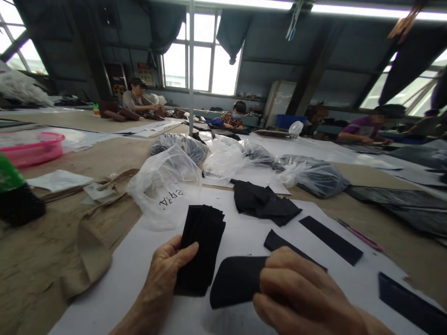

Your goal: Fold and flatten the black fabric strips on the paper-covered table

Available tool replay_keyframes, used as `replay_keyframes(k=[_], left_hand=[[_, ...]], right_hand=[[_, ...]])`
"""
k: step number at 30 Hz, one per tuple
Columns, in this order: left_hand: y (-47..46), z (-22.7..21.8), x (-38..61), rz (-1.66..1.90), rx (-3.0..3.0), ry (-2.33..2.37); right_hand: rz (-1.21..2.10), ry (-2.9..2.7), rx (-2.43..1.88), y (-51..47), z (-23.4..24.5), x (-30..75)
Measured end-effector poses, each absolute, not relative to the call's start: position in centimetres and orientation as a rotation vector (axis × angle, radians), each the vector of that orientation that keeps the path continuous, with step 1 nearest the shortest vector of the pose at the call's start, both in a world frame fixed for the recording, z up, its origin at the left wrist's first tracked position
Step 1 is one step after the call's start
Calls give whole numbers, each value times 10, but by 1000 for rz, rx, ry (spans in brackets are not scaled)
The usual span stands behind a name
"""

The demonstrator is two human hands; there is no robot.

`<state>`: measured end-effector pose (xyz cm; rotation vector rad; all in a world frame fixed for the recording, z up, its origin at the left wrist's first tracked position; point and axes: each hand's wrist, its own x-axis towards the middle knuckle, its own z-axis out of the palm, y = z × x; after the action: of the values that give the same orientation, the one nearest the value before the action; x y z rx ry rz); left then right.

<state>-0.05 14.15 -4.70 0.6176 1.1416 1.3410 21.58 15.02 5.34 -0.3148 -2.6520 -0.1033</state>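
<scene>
My left hand (171,265) grips a stack of black fabric pieces (203,246), thumb on top, above a white sheet (129,279). Beside the stack, my right hand (296,288) is closed on a single black fabric piece (237,281) with a rounded corner; its fingertips are partly hidden behind the knuckles. Behind that hand lies a dark strip (279,244), partly covered. Another dark strip (331,239) rests to its right, and a third strip (412,300) is near the right edge. A loose heap of black pieces (263,202) sits farther back.
Scissors (363,236) with pink handles lie on the right. Beyond my hands are a white plastic bag (167,181) and several filled clear bags (310,174). At left are a tan strap (85,260), a green-and-black bottle (17,195) and a pink basin (38,151). Several people work farther back.
</scene>
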Motion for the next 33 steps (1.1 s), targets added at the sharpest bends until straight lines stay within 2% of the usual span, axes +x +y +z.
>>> replay_keyframes(k=[6,12,19,27,33], left_hand=[[141,-44,-1,1366,665,1095],[140,-47,1,1253,807,997],[144,-52,4,1227,843,975],[142,-50,6,1269,786,1029],[142,-50,4,1298,825,1062]], right_hand=[[244,-2581,-300,176,38,192],[562,-2677,-554,199,39,174],[403,-2584,-793,210,29,152],[477,-2518,-859,204,19,151],[178,-2362,-921,201,-2,138]])
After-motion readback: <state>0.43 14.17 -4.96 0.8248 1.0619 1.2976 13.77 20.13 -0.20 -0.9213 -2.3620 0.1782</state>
